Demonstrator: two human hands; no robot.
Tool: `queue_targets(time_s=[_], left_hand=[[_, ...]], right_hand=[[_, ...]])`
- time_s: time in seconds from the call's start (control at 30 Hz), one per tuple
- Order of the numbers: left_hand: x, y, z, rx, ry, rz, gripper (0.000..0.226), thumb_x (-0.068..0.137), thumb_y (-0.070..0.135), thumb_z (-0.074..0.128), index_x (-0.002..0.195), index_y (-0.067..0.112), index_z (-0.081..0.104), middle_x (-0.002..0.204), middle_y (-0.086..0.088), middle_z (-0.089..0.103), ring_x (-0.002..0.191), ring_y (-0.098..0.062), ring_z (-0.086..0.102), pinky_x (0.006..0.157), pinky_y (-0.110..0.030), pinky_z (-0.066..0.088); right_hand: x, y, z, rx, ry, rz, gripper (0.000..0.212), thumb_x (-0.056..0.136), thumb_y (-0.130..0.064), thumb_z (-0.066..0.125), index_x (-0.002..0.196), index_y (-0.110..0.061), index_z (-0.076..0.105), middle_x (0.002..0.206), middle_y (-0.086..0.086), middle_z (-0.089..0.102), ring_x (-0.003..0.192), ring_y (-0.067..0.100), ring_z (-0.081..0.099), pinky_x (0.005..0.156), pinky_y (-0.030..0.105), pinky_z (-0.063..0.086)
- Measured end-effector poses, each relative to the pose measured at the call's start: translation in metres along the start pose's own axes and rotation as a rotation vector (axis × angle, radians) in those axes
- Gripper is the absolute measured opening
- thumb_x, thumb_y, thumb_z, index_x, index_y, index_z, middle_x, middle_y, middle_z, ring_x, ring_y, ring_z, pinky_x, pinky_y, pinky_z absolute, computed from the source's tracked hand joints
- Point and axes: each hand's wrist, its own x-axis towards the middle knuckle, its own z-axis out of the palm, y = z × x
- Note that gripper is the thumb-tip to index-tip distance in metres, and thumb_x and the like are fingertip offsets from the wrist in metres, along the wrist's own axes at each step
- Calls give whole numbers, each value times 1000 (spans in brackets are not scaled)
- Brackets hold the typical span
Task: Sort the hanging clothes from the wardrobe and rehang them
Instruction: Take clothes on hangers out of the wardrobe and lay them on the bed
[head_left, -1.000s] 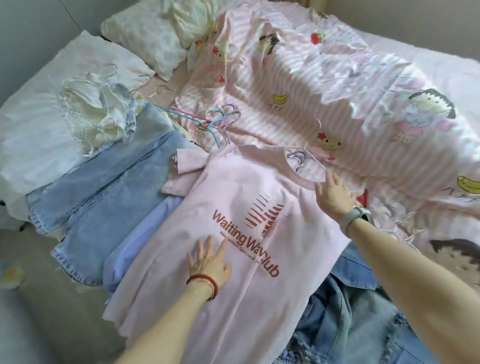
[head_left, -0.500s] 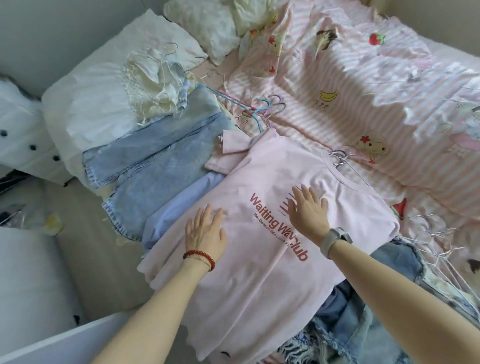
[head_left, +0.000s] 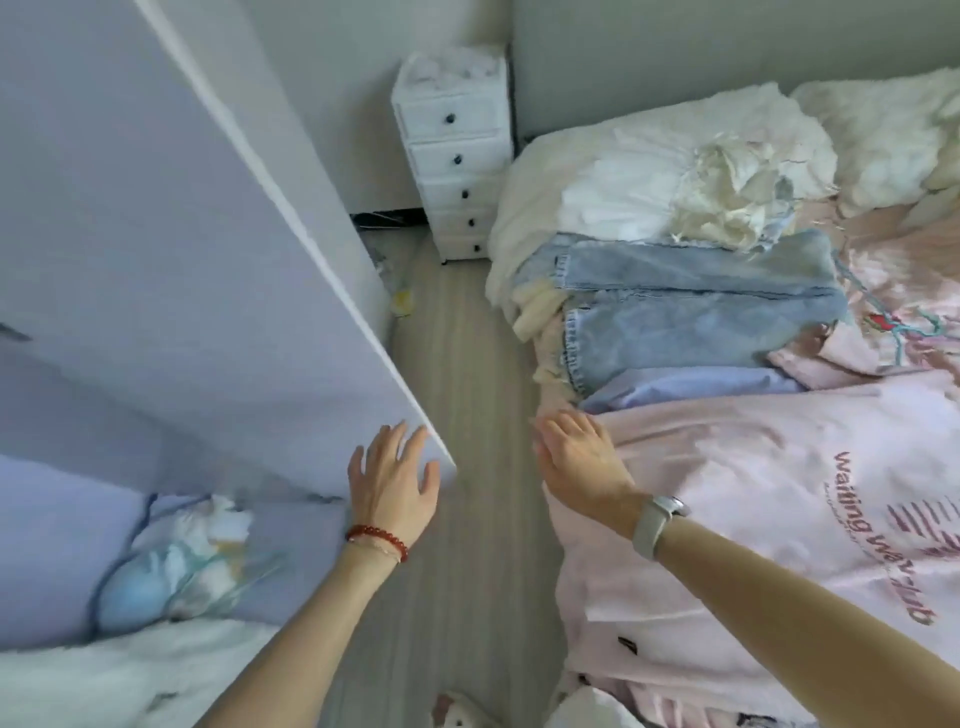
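Two hands were in view — the left hand with a red bead bracelet at its wrist, the right hand with one pale watch; one bracelet and one watch, then; one pink T-shirt with printed lettering lay on the bed; two folded pieces of light blue denim were stacked beside it, with one lilac-blue garment just under them; one heap of cream and white clothes sat behind — how many pieces it held could not be told; one white drawer unit showed five dark knobs; one white wardrobe door stood at the left.
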Motion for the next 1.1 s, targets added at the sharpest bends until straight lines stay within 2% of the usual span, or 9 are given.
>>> queue_targets(time_s=[0.07, 0.23, 0.37, 0.63, 0.73, 0.83, 0.93, 1.03, 1.1], left_hand=[[-22, -62, -30, 15, 86, -113, 40, 90, 24, 53, 129, 12, 53, 139, -8, 46, 132, -23, 38, 108, -47, 21], [-92, -196, -108, 24, 319, -361, 42, 81, 26, 47, 112, 4, 64, 122, -16, 59, 117, -32, 53, 96, -53, 39], [-165, -274, -158, 100, 544, -566, 36, 78, 24, 52, 106, 6, 67, 117, -15, 63, 110, -33, 58, 91, -53, 42], [-276, -381, -242, 340, 826, -889, 45, 82, 29, 36, 106, 5, 66, 117, -17, 61, 110, -34, 58, 86, -52, 43], [-304, -406, -261, 354, 911, -1039, 46, 83, 29, 38, 115, 6, 62, 127, -18, 55, 118, -36, 51, 90, -55, 37], [-331, -435, -272, 316, 967, -1219, 44, 86, 18, 50, 129, 6, 51, 136, -19, 46, 125, -39, 43, 95, -58, 32], [-353, -456, -273, 134, 971, -1359, 48, 93, 17, 48, 140, 14, 37, 149, -9, 30, 137, -28, 26, 103, -52, 25], [-364, -466, -270, 55, 908, -1287, 47, 97, 23, 40, 142, 17, 31, 152, 0, 22, 140, -21, 21, 107, -48, 28], [-367, -466, -270, 43, 883, -1251, 47, 96, 28, 35, 142, 17, 31, 152, 1, 22, 140, -19, 23, 108, -47, 30]], right_hand=[[17, -65, 14, -27, -19, -144, 36, 95, -26, 35, 126, -16, 48, 130, 4, 50, 127, 20, 37, 105, 31, 25], [45, -228, 58, 32, -61, -436, 42, 96, -27, 35, 137, -19, 38, 144, -3, 37, 138, 14, 23, 112, 30, 15], [49, -344, 85, 74, -91, -659, 39, 95, -23, 40, 133, -16, 45, 139, 1, 45, 134, 18, 31, 110, 31, 21], [36, -554, 110, 248, -245, -999, 35, 95, -16, 42, 128, -11, 51, 130, 7, 54, 121, 24, 47, 101, 30, 34], [21, -623, 119, 401, -403, -1037, 32, 95, -12, 40, 125, -8, 53, 127, 8, 57, 117, 22, 51, 99, 22, 32], [4, -690, 126, 545, -604, -1027, 30, 95, -7, 38, 119, -5, 57, 118, 14, 62, 101, 23, 57, 94, 26, 38], [-18, -753, 128, 692, -807, -959, 27, 95, -8, 40, 116, -2, 56, 119, 18, 60, 100, 21, 54, 92, 29, 39], [-41, -805, 122, 903, -1072, -778, 38, 95, -13, 42, 132, -7, 42, 134, 10, 49, 109, 18, 50, 103, 37, 39], [-50, -832, 114, 1016, -1277, -609, 45, 96, -17, 42, 139, -13, 30, 138, 4, 43, 112, 17, 47, 102, 37, 39]])
